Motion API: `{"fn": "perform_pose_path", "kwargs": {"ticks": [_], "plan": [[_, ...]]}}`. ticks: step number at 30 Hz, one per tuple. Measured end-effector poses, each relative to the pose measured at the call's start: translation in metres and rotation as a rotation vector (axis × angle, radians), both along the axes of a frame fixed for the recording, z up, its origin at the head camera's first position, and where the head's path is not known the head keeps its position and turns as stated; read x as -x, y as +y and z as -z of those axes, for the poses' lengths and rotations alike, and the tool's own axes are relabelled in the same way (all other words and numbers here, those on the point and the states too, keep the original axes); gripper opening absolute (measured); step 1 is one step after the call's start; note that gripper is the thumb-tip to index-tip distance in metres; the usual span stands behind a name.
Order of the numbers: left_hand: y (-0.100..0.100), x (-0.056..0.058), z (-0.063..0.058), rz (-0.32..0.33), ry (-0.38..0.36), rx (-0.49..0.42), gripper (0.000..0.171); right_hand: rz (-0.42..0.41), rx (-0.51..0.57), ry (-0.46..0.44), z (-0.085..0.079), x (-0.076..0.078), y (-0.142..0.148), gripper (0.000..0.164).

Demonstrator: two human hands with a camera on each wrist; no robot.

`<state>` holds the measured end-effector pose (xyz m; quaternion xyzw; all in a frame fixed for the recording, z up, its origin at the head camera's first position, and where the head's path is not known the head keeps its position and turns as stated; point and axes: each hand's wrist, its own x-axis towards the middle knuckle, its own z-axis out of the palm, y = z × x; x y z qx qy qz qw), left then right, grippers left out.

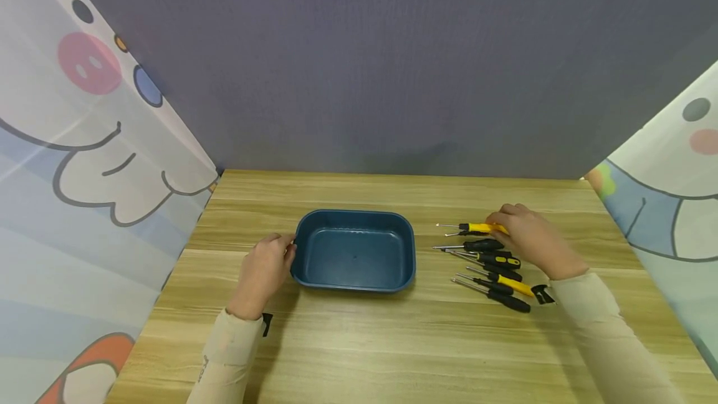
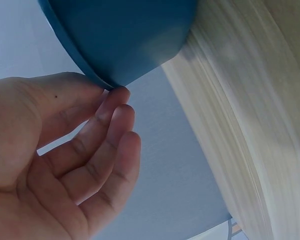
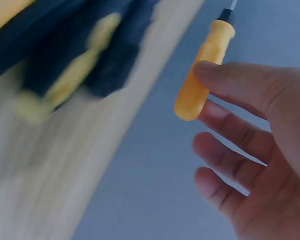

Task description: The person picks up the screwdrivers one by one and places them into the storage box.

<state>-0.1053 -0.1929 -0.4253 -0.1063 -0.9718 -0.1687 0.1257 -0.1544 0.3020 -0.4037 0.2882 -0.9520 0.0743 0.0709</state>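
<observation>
Yellow-handled, metal-shafted screwdriver, right of centre in the head view, sits pinched in the right hand; near mid-frame, the left hand pinches a dark-blue, rounded-rectangular tray by its rim.

tray: on table | screwdriver pile: right of tray (also on table) | panel: behind both

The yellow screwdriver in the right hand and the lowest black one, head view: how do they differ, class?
The yellow screwdriver has a yellow handle; the black screwdriver a black one. The right hand pinches the yellow one, while the black one lies on the table. The yellow one's shaft runs nearly level across the picture; the black one's slants. Both have slim metal shafts.
</observation>
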Motion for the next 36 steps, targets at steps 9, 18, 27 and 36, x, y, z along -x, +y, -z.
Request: {"fn": "perform_pose_path", "kwargs": {"ticks": [9,18,27,36], "plan": [[0.001,0.001,-0.001,-0.008,-0.019,-0.001,0.019,-0.108,0.055,-0.017,-0.023,0.011,-0.056,0.018],[0.002,0.002,-0.001,-0.006,-0.027,0.002,0.019,-0.192,0.034,0.003,-0.029,0.021,-0.118,0.016],[0.002,0.002,-0.002,-0.002,-0.031,0.003,0.02,-0.263,-0.065,-0.036,-0.029,0.028,-0.183,0.009],[0.003,0.001,-0.003,-0.002,-0.036,0.005,0.019,-0.277,-0.117,-0.117,-0.013,0.037,-0.22,0.005]]}}
